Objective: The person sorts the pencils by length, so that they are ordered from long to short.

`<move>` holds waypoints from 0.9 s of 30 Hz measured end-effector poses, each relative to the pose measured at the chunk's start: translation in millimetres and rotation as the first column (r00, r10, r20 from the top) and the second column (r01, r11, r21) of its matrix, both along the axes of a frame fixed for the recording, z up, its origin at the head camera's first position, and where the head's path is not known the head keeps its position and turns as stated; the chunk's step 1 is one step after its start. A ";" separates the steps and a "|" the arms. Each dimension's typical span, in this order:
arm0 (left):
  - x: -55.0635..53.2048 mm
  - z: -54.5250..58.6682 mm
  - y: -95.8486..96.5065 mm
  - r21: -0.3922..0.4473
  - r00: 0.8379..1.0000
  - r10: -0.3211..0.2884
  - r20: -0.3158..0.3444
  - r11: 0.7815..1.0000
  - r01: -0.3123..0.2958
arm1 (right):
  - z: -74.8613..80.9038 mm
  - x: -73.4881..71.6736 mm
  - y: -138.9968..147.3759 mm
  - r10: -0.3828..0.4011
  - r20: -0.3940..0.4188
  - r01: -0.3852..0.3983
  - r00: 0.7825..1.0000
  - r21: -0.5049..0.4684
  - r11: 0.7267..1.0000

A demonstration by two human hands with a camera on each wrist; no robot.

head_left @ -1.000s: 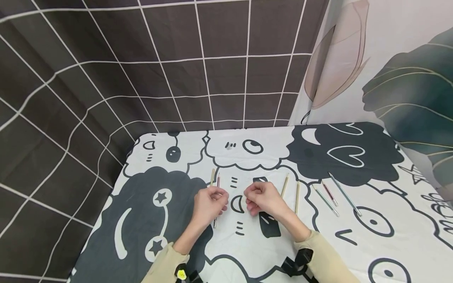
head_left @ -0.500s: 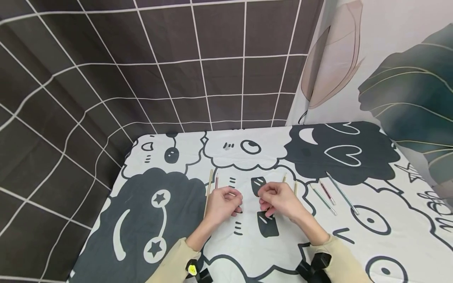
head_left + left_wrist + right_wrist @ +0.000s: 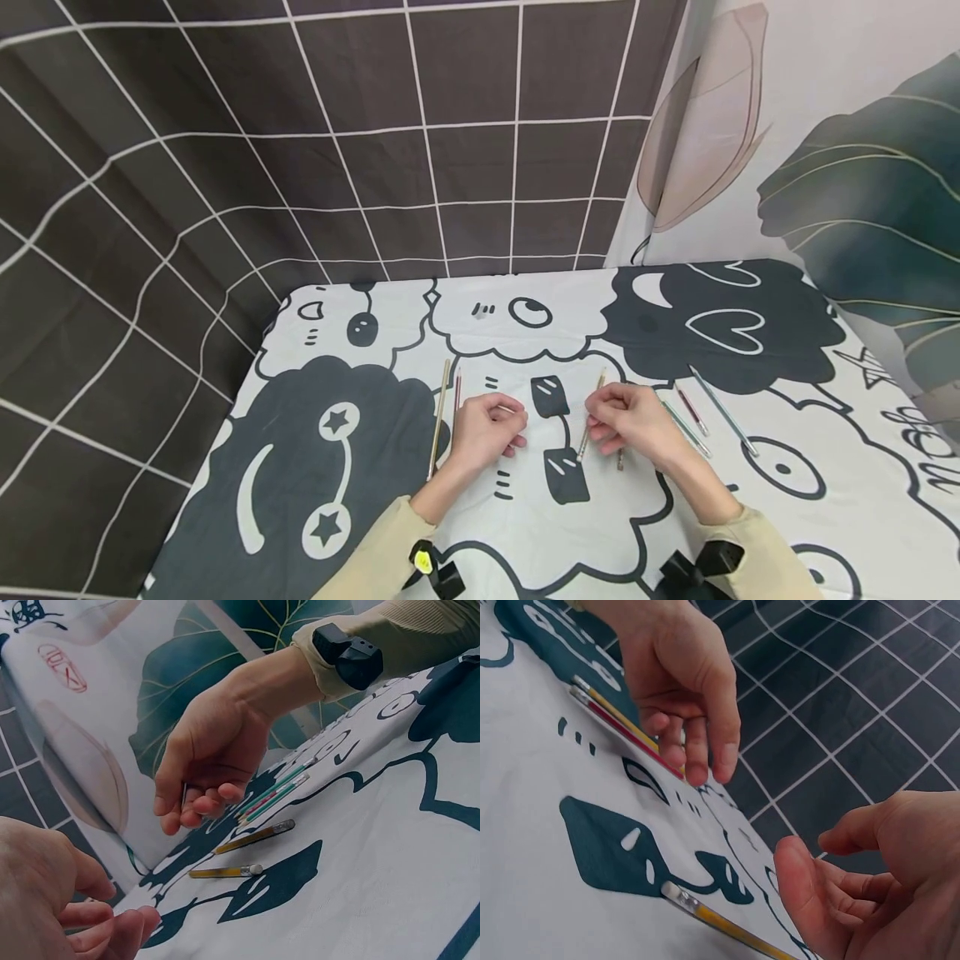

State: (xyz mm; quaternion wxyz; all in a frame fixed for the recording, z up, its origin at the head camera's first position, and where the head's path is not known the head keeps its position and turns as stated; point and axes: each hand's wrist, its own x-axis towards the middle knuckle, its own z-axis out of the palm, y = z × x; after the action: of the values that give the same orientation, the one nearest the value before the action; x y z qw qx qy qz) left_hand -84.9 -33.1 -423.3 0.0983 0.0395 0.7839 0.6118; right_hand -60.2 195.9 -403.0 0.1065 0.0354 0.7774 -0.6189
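Observation:
My left hand [image 3: 487,429] hovers over the printed cloth with loosely bent fingers and nothing in them. Just to its left lie a yellow pencil [image 3: 438,421] and a red pencil [image 3: 457,390], side by side. My right hand [image 3: 630,421] hangs above two more yellow pencils and partly hides them in the head view. One of these pencils [image 3: 225,872] has a white eraser end; the other pencil [image 3: 255,837] lies beyond it. The right hand's fingers [image 3: 214,799] also curl loosely, holding nothing.
Farther right lie a green pencil [image 3: 686,429], a red pencil [image 3: 692,408] and a longer teal pencil [image 3: 723,410]. A black-and-white cartoon cloth [image 3: 525,533] covers the table. Behind stands a dark grid curtain [image 3: 472,167]; a leaf-patterned curtain [image 3: 862,192] hangs at the right.
Both hands have shifted right across the cloth. The left pair of pencils is more exposed, and the right hand now covers part of the two yellow pencils.

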 end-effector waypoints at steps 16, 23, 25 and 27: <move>-2.8 -3.9 16.2 -0.013 0.999 0.013 -0.029 1.000 -0.014 | 1.1 6.1 36.1 -0.068 -0.014 0.069 0.998 0.102 0.992; -0.7 -6.4 23.6 0.003 0.999 0.015 -0.051 1.000 -0.015 | 2.3 11.5 55.0 -0.094 -0.042 0.099 0.995 0.153 0.983; -0.2 -7.6 26.2 0.004 0.997 0.018 -0.074 1.000 -0.018 | 2.8 13.7 60.2 -0.103 -0.052 0.110 0.993 0.163 0.981; 0.4 -8.9 28.7 0.006 0.994 0.024 -0.104 1.000 -0.024 | 2.9 15.5 65.0 -0.111 -0.069 0.122 0.991 0.179 0.976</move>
State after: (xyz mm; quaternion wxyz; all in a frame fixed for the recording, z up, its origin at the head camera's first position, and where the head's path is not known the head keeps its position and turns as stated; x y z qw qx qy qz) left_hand -84.5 -4.4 -432.3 0.0500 0.0619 0.7870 0.6118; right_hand -44.7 260.8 -400.1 0.0435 0.0724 0.8302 -0.5510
